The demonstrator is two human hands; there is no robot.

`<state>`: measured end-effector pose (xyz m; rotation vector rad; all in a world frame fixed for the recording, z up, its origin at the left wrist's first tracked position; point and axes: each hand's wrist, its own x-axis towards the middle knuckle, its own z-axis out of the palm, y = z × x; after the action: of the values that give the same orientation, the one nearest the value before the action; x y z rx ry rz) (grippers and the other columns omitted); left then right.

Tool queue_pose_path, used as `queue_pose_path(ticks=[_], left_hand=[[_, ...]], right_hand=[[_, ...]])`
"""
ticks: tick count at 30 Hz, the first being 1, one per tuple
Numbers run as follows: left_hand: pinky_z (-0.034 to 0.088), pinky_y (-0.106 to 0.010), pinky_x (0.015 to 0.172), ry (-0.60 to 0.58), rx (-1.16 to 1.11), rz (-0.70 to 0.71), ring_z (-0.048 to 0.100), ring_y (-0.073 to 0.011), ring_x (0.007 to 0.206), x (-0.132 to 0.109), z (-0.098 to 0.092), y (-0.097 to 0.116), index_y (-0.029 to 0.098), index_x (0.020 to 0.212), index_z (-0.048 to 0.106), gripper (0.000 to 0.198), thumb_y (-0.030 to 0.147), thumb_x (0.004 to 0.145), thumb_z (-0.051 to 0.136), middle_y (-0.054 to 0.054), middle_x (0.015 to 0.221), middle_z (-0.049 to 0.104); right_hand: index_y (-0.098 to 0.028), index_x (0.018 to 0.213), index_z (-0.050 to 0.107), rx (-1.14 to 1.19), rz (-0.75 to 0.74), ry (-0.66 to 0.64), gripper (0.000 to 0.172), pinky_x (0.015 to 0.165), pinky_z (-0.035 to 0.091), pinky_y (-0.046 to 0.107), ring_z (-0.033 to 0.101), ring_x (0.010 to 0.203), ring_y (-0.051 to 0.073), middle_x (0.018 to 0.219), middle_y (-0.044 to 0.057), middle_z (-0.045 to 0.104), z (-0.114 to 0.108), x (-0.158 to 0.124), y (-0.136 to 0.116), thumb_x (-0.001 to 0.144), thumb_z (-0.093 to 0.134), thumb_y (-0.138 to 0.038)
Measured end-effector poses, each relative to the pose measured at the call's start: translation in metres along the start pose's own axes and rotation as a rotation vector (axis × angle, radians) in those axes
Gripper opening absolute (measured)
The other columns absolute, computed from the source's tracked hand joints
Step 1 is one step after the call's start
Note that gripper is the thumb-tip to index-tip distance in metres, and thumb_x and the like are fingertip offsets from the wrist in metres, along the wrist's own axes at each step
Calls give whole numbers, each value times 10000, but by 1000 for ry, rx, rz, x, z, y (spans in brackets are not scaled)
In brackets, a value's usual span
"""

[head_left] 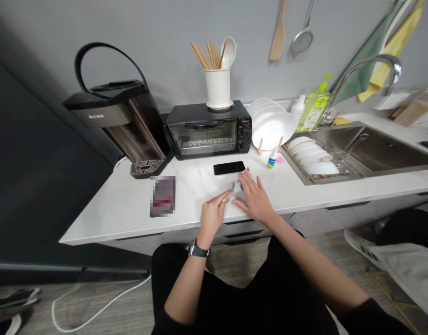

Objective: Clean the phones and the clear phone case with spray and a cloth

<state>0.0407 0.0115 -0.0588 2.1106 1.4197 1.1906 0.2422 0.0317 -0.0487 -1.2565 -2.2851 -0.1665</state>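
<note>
Scrap of thin white stuff (236, 190), kinda crumpled, is pinched in left hand (212, 216) fingers; right hand (255, 197) is splayed right of it.

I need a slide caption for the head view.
Left hand and right hand, whitish piece between them, over a white counter; phone and toaster oven behind.
</note>
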Motion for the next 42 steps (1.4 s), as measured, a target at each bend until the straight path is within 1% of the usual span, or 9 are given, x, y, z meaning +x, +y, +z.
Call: queue_pose_path(ticks=[3,9,17,22,25,30,34,39,42], left_hand=[[584,-317,954,-4,-38,7,761,-213,1064,1,2,-1,218,1273,723,349,199,1011,492,-85,1242,776],[561,-278,701,-2,84,-66,730,-213,692,0,2,-11,150,860,758,221,75,866,550,-96,777,782],[565,-301,964,-9,-23,-5,759,-207,1059,1,2,0,216,1267,724,346,202,1020,482,-88,1228,780],[574,-289,775,2,63,-42,754,-213,771,1,2,-4,155,990,772,271,125,938,507,-114,926,811],[550,-286,706,5,90,-60,729,-224,705,0,2,-8,142,846,744,216,89,869,536,-113,778,776],[566,-296,781,1,66,-48,756,-226,801,0,3,-6,144,1051,763,287,102,920,512,-117,922,807],[561,-282,910,8,-5,8,761,-202,1012,1,5,-4,213,1233,727,339,177,998,486,-88,1200,786],[536,-272,671,21,96,-47,707,-202,652,1,4,-12,153,811,726,221,102,890,526,-87,741,765],[535,-280,663,29,108,-59,715,-217,662,0,3,-13,139,821,727,209,75,854,531,-106,752,767]], right_hand=[[-43,1663,108,2,61,35,919,1267,212,636,118,1621,353,1681,244,314,1,5,3,1030,371,-654],[-6,1643,182,115,-244,-80,980,1277,232,613,84,1624,360,1711,236,238,4,-15,-59,1000,379,-720],[-67,1666,129,20,73,21,866,1273,199,635,139,1618,349,1704,213,277,1,6,4,1048,330,-640],[10,1642,145,89,-99,-22,1019,1266,237,637,-37,1620,389,1713,254,215,4,-8,-37,989,403,-729],[-17,1647,176,123,-263,-90,1009,1282,230,601,35,1626,366,1718,228,221,5,-18,-59,985,387,-749],[-105,1667,185,71,-84,-33,895,1283,196,618,194,1609,339,1687,193,333,1,-1,-16,1022,327,-709],[-69,1659,171,77,54,44,925,1260,227,659,137,1614,383,1668,228,346,2,11,0,1015,343,-710],[-25,1656,113,181,-202,-62,1069,1280,237,609,55,1625,370,1703,234,264,6,-5,-47,959,407,-781],[-66,1663,136,157,-289,-105,1038,1302,187,586,116,1624,331,1703,194,293,3,-6,-44,961,388,-788]])
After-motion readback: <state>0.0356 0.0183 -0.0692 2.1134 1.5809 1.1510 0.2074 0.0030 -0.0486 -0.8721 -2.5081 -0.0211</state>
